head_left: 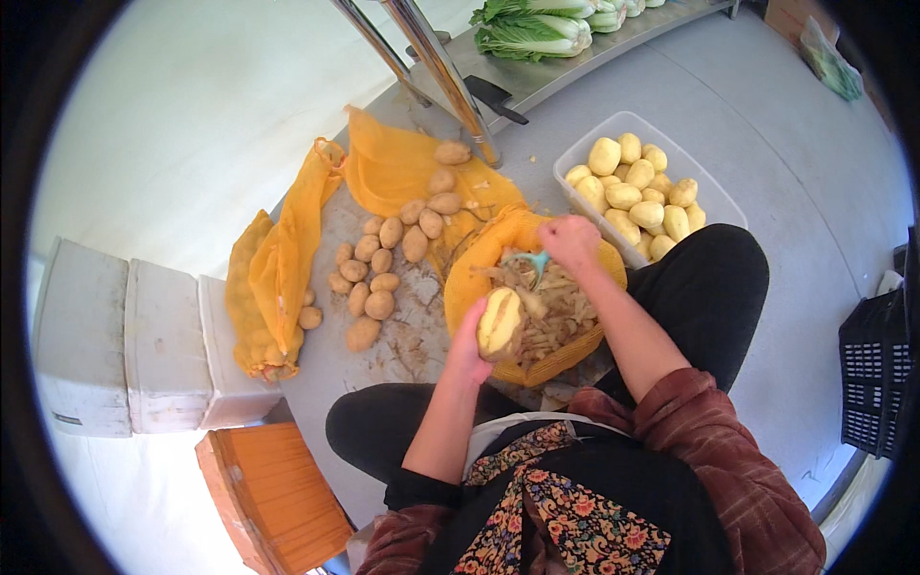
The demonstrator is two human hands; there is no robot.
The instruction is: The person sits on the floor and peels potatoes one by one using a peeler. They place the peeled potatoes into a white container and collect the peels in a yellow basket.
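Note:
My left hand [469,347] is closed around a partly peeled potato [500,324], its pale yellow flesh showing in strips between bits of brown skin. A light teal peeler [538,263] is gripped in my right hand [572,241], a short way above and to the right of the potato and apart from it. Both hands are over a round container lined with orange mesh [465,278], which sits between my legs. Brown potato peelings [556,331] lie heaped inside it.
Unpeeled potatoes [380,261] lie on the floor to the left, beside orange mesh sacks [302,240]. A clear plastic tub [724,209] of peeled potatoes stands at right. Beyond are a metal shelf [537,81] with cabbages and a black dustpan-like scoop [489,93]. A black crate [874,369] is far right.

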